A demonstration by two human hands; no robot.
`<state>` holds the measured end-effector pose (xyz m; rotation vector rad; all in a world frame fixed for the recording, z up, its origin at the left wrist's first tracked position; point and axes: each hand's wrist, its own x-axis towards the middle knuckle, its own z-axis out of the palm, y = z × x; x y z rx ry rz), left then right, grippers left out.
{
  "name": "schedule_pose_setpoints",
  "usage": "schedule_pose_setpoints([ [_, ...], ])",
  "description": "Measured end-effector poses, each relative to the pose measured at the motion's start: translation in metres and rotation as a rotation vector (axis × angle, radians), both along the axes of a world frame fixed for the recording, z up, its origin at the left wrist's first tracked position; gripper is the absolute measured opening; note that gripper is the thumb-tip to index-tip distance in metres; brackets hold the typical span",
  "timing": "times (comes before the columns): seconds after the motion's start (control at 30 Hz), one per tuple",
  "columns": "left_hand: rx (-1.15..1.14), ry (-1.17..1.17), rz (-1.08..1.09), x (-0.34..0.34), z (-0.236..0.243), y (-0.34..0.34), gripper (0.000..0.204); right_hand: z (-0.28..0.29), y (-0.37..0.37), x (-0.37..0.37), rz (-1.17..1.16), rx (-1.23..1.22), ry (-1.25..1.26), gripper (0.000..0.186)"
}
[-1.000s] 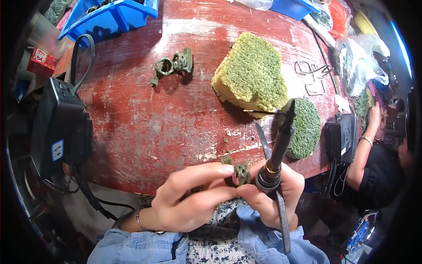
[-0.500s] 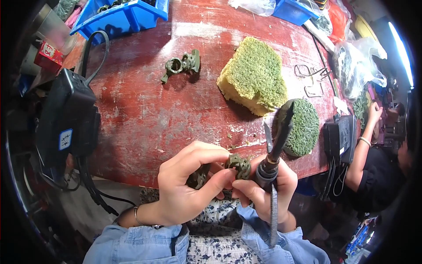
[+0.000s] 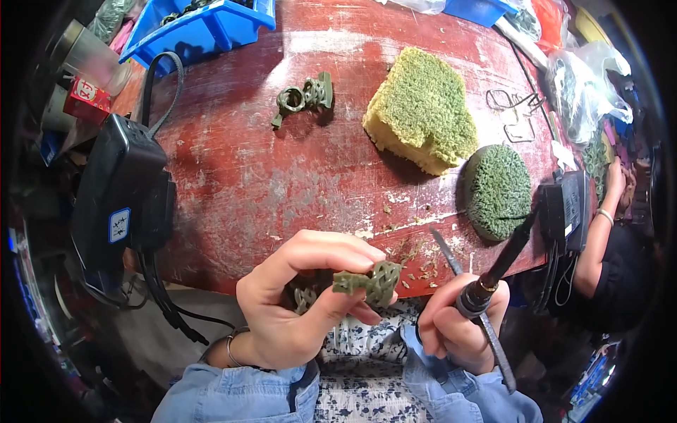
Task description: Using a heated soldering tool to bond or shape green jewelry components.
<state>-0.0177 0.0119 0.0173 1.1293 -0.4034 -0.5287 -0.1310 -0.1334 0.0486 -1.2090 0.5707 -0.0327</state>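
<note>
Between the thumb and fingers of my left hand point(image 3: 293, 310) is a dark green openwork ring piece point(image 3: 383, 283), held above the table's near edge. A second green openwork piece point(image 3: 305, 299) sits partly hidden inside the same hand. My right hand point(image 3: 462, 324), a little apart to the right, is closed round a black pen-shaped tool like a soldering iron point(image 3: 502, 262), pointing up and right. It also grips a slim metal carving knife point(image 3: 446, 248), blade away from me. Farther off lie two green ring pieces point(image 3: 305, 99) side by side.
A yellow-green sponge block point(image 3: 423, 109) and a round green sponge point(image 3: 497, 190) lie on the worn red table point(image 3: 233, 211). Black corded boxes flank it, left point(image 3: 120, 190) and right point(image 3: 564, 211). A blue bin point(image 3: 226, 32) stands at the back. Another person's arm point(image 3: 599, 236) shows at right.
My right hand has drawn away to the right from the ring piece, tools still in it. The piece has turned in my left hand. The whole view has shifted slightly.
</note>
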Motion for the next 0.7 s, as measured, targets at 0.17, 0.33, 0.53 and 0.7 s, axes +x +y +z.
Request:
schedule_pose_setpoints([
  [0.17,-0.023,0.024,-0.018,0.001,-0.001,-0.001,0.026,-0.006,-0.003,-0.009,-0.026,0.166,0.021,0.012],
  [0.33,0.028,-0.027,-0.005,0.003,-0.006,-0.002,0.023,-0.012,-0.003,-0.007,-0.14,0.226,0.023,0.017],
  [0.53,-0.109,0.443,-0.131,0.026,-0.002,-0.003,0.031,-0.01,-0.001,-0.006,-0.195,0.032,0.054,0.03],
  [0.7,-0.148,0.41,-0.027,0.054,0.002,-0.009,0.023,-0.017,-0.002,-0.006,-0.194,-0.066,0.072,0.033],
])
